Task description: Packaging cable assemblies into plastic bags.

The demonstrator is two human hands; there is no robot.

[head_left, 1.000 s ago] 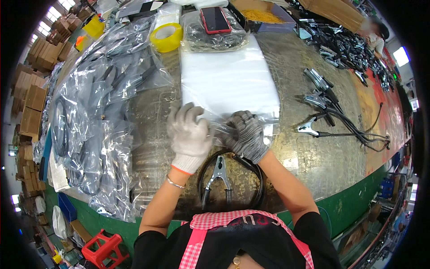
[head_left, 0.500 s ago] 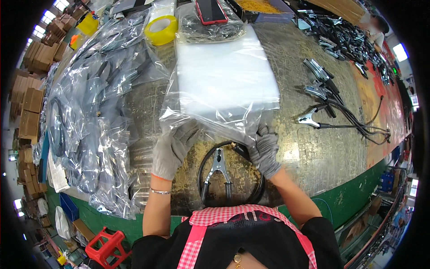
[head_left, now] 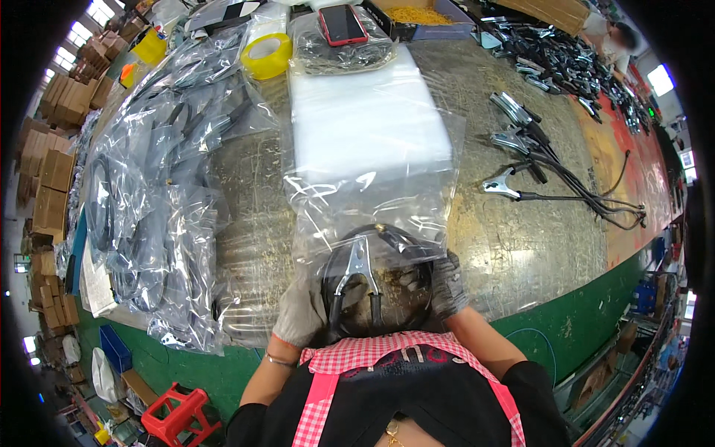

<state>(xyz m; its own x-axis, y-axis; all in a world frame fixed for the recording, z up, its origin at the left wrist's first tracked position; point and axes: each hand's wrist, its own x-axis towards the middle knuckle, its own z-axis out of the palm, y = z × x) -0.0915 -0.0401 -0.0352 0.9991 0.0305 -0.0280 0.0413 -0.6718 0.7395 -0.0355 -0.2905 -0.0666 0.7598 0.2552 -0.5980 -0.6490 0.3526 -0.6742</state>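
Observation:
A coiled black cable (head_left: 430,292) with a silver metal clamp (head_left: 360,257) with black handles stands close to me at the table's near edge. My left hand (head_left: 302,309), in a light grey glove, grips the coil's left side, its fingers partly hidden. My right hand (head_left: 449,289), in a darker grey glove, holds the coil's right side, fingertips hidden. The coil's far part and the clamp's jaws show through the near end of a clear plastic bag (head_left: 372,205). That bag lies on a stack of clear bags (head_left: 365,112).
Filled bags (head_left: 160,223) with cables cover the left side. Several loose clamp cables (head_left: 551,164) lie at right, a clamp heap (head_left: 566,67) behind. Yellow tape (head_left: 267,56) and a red-edged phone (head_left: 343,25) are at the back. Another person (head_left: 614,41) is far right.
Both hands have left the bag's near edge and come toward me to the coil's sides. The bag's near end now reaches over the coil's far part and the clamp's jaws.

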